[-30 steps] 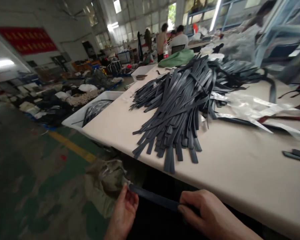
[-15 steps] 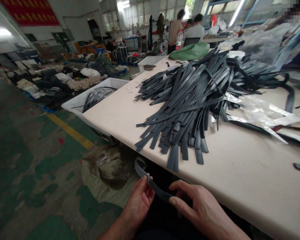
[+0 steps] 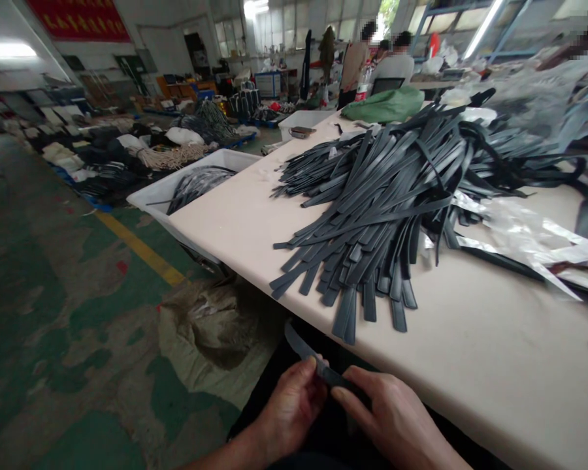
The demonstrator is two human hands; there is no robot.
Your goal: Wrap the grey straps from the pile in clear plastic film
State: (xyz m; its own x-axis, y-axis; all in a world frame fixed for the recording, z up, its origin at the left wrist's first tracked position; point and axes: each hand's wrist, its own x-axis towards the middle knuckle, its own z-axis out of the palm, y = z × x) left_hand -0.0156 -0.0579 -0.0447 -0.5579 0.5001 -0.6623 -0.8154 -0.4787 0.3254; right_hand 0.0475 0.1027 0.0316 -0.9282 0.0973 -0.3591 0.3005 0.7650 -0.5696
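Note:
A dark grey strap (image 3: pixel 300 347) runs between my two hands, just below the table's near edge. My left hand (image 3: pixel 294 398) pinches it between thumb and fingers, and its free end curves up and away to the left. Close beside it, my right hand (image 3: pixel 389 408) grips the same strap with thumb and forefinger. The far part of the strap is hidden beneath the right hand. On the table (image 3: pixel 494 339) in front of me lies a large heap of similar dark straps (image 3: pixel 372 209), some ends hanging slightly over the edge.
A white bin (image 3: pixel 147 202) holding dark strips stands left of the table. On the floor lies an olive sack (image 3: pixel 196 352). Clear plastic strips (image 3: pixel 524 228) and a green bag (image 3: pixel 387 104) rest on the table. Two people sit or stand at the back.
My left hand has slid right along the strap, closer to my right hand. The right hand's fingers have closed on the strap, which is now straighter. The view has shifted slightly left.

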